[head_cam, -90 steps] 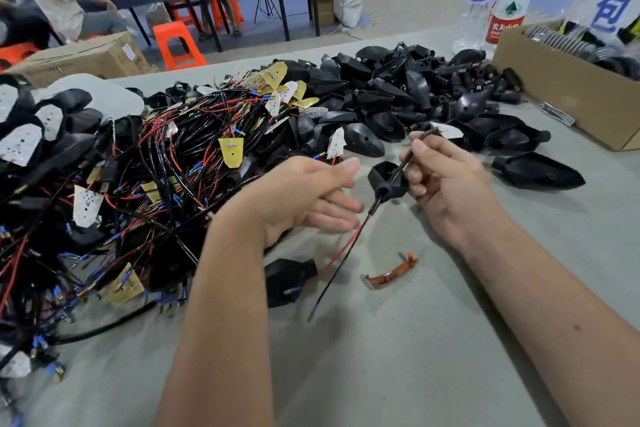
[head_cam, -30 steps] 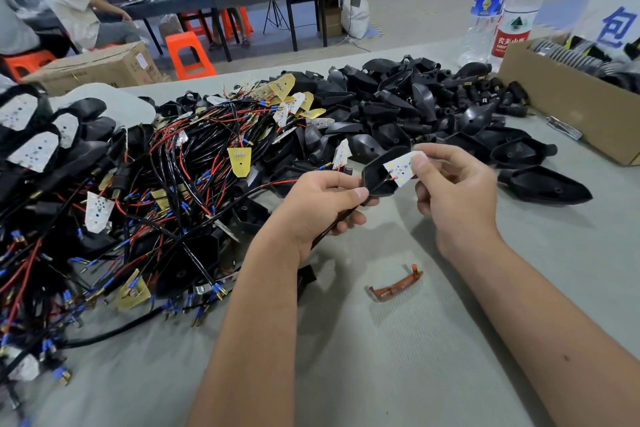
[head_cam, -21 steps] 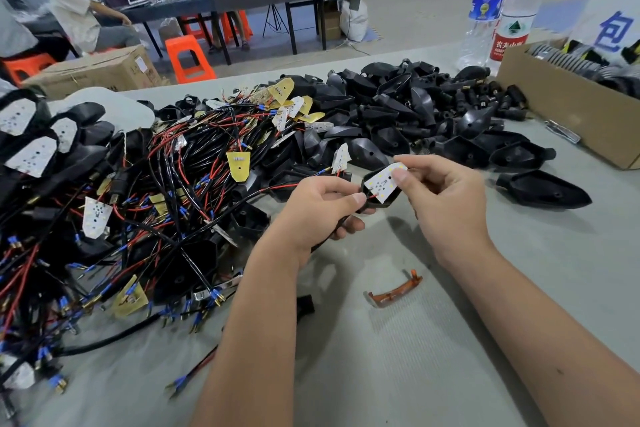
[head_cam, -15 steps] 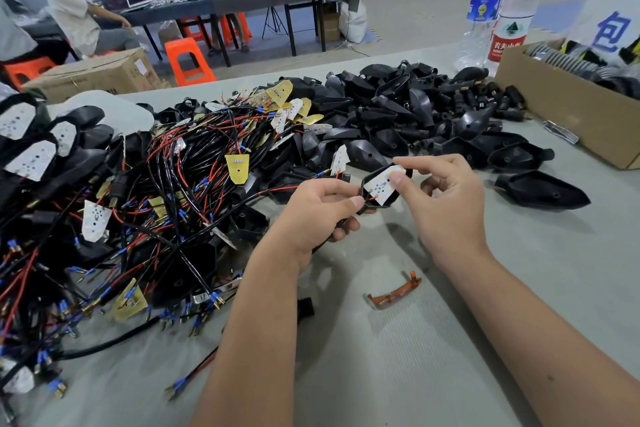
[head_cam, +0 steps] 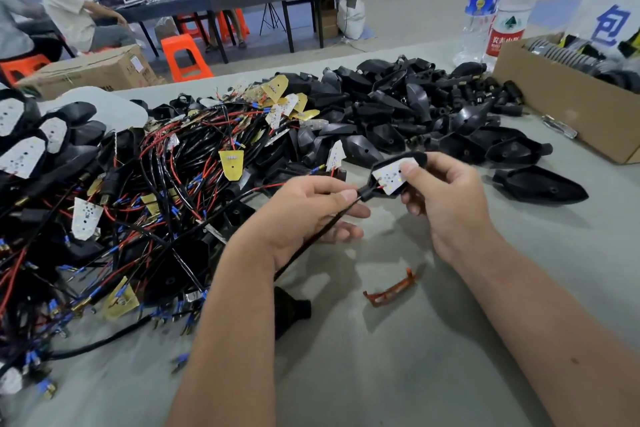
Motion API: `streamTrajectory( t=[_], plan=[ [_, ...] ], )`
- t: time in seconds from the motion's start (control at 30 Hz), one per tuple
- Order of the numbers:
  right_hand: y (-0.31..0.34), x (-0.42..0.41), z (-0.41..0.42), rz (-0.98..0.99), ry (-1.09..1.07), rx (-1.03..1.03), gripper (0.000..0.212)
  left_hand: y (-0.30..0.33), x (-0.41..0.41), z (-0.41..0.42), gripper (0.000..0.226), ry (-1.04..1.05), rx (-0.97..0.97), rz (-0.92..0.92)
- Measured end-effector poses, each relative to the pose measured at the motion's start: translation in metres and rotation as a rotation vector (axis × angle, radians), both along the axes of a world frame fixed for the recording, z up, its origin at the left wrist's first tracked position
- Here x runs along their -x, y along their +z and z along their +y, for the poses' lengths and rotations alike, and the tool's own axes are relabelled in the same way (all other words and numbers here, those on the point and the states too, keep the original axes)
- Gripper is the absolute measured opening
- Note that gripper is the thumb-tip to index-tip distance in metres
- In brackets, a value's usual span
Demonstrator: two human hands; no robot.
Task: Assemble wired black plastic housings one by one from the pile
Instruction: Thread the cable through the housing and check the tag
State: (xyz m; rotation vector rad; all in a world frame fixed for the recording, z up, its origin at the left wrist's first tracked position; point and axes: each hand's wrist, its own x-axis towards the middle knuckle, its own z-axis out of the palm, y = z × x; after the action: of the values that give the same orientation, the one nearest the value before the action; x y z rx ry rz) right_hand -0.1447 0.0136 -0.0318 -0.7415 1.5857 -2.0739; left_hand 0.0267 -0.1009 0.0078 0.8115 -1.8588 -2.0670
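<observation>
Left hand [head_cam: 304,215] is pinching the black cable [head_cam: 322,232] right where it enters the housing [head_cam: 398,173], thumb and forefinger clamped on it, other fingers loosely out underneath. Right hand [head_cam: 446,198] holds the housing itself, thumb pressed down on the white board [head_cam: 391,177] sitting in its open face, fingers curled round the back. So the housing is up off the desk [head_cam: 398,374], held between both hands over the middle of it, with a bit of red wire showing at the neck.

Along the left edge there's a big tangle of wired parts [head_cam: 138,201], red and black leads with blue ends and small yellow and white boards mixed in. Toward the far edge sits the pile of empty shells [head_cam: 398,107], spilling right, with one lone shell [head_cam: 540,185] lying apart near the right edge. A small orange clip [head_cam: 391,289] lies on the desk just below the hands. A cardboard box [head_cam: 571,104] sits at the far right corner, two water bottles [head_cam: 498,7] just behind it.
</observation>
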Motion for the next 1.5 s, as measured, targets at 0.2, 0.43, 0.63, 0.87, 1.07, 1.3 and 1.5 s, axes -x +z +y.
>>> streamTrajectory(
  t=[0.2, 0.43, 0.63, 0.87, 1.07, 1.3, 1.5],
  plan=[
    [-0.002, 0.006, -0.001, -0.115, -0.072, 0.077, 0.013, 0.004, -0.021, -0.009, 0.024, -0.114, 0.03, -0.174],
    [0.002, 0.009, 0.0, -0.266, -0.152, 0.141, 0.022, 0.009, -0.043, -0.023, 0.027, -0.068, 0.19, -0.316],
    [0.004, 0.01, 0.002, -0.333, -0.17, 0.168, 0.027, 0.009, -0.041, -0.022, 0.028, 0.054, 0.292, -0.173],
    [0.007, 0.009, 0.003, -0.373, -0.18, 0.186, 0.023, 0.009, -0.041, -0.024, 0.029, 0.071, 0.342, -0.14],
    [0.007, 0.009, 0.002, -0.357, -0.188, 0.178, 0.021, 0.008, -0.035, -0.027, 0.043, 0.08, 0.368, -0.153],
    [0.009, 0.005, 0.003, -0.365, -0.188, 0.173, 0.016, 0.006, -0.041, -0.028, 0.035, 0.09, 0.469, -0.018],
    [0.009, 0.005, 0.002, -0.342, -0.186, 0.164, 0.017, 0.006, -0.04, -0.031, 0.023, 0.236, 0.593, -0.03]
  ],
)
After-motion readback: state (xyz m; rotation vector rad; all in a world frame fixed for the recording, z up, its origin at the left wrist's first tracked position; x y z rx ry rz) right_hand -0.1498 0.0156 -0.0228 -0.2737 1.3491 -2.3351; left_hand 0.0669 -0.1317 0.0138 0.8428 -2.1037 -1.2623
